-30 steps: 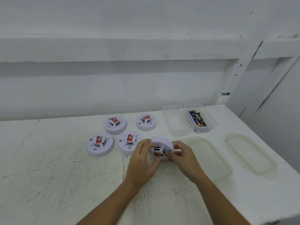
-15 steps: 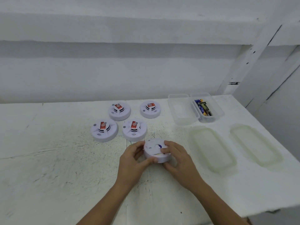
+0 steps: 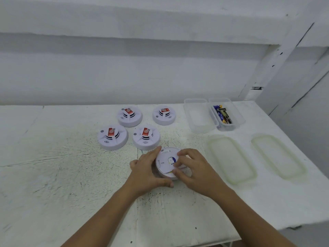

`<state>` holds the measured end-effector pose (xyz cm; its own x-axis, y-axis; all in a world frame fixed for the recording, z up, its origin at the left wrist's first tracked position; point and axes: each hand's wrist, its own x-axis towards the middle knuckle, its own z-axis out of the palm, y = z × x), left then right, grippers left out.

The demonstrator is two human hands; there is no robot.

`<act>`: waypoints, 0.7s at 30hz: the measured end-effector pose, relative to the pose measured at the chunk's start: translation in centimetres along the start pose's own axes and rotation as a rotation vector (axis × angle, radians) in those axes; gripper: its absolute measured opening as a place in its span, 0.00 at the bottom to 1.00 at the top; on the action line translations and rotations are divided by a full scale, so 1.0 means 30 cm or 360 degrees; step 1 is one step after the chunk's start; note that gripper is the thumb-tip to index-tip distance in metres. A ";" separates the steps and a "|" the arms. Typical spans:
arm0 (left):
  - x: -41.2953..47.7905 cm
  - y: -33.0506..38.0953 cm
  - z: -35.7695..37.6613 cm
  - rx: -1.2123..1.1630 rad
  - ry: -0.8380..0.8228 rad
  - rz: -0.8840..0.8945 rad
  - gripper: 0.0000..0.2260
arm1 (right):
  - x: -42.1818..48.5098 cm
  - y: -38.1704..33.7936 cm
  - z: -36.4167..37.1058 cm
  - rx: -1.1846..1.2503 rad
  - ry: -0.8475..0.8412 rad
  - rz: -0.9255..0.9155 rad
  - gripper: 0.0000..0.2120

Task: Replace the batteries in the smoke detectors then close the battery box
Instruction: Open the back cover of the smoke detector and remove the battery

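Cupping the near-left rim of the smoke detector (image 3: pixel 164 157), the left hand (image 3: pixel 147 172) is gripping it with fingers curled over the far edge and thumb hooked under the near edge. The unit is lying back-up on the bench (image 3: pixel 71 175), directly between the two hands. The right hand (image 3: pixel 194 168) is bending its fingers down onto the back, with the fingertips (image 3: pixel 176 164) working at the small blue-and-yellow opening in the middle. Whether they are pinching a battery or only pressing on the cover I cannot tell.

Beyond the left hand, four more detectors (image 3: pixel 112 137) (image 3: pixel 146 138) (image 3: pixel 130 115) (image 3: pixel 164 114) are sitting face-up with red labels showing. Beyond the right hand and further to its right, the battery box (image 3: pixel 239 120) is standing open with batteries (image 3: pixel 223 114) in it, touching an empty box (image 3: pixel 197 114). Two lids (image 3: pixel 231 159) (image 3: pixel 278 155) are lying flat just to the right of the right hand.

The detector is looking like a light, rigid plastic shell — smooth, so likely to spin or skid under a one-sided push. Holding it by the rim, as the left hand is doing, is probably the safest grip, since that leaves the back free. The cover tabs are likely thin, so a gentle fingertip pull is making more sense than force.
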<state>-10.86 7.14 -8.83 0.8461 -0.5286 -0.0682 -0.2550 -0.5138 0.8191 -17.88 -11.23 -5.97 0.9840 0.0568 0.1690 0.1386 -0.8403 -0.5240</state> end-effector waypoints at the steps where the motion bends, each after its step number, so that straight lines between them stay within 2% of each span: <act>1: 0.002 0.006 0.004 0.0038 -0.0028 -0.0001 0.56 | 0.015 -0.005 -0.010 -0.0078 -0.0035 -0.0023 0.13; 7: 0.018 0.004 0.017 0.0063 0.0060 -0.0012 0.50 | 0.074 -0.032 -0.051 -0.0302 -0.0279 -0.0222 0.12; 11: 0.016 0.008 0.020 0.0111 0.0120 0.0017 0.51 | 0.080 -0.035 -0.044 -0.0260 -0.0379 -0.0188 0.10; 15: 0.021 0.003 0.021 0.0118 0.0165 0.0047 0.46 | 0.074 -0.031 -0.026 -0.0200 -0.0404 -0.0129 0.09; 21: 0.032 -0.017 0.026 0.0138 0.0167 0.0072 0.48 | 0.081 -0.006 -0.027 -0.0130 -0.0491 -0.0108 0.17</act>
<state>-10.28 6.36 -9.76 0.8760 -0.4812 0.0314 -0.3295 -0.5498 0.7675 -15.59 -11.39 -4.79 0.9621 0.2646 -0.0663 0.2079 -0.8687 -0.4495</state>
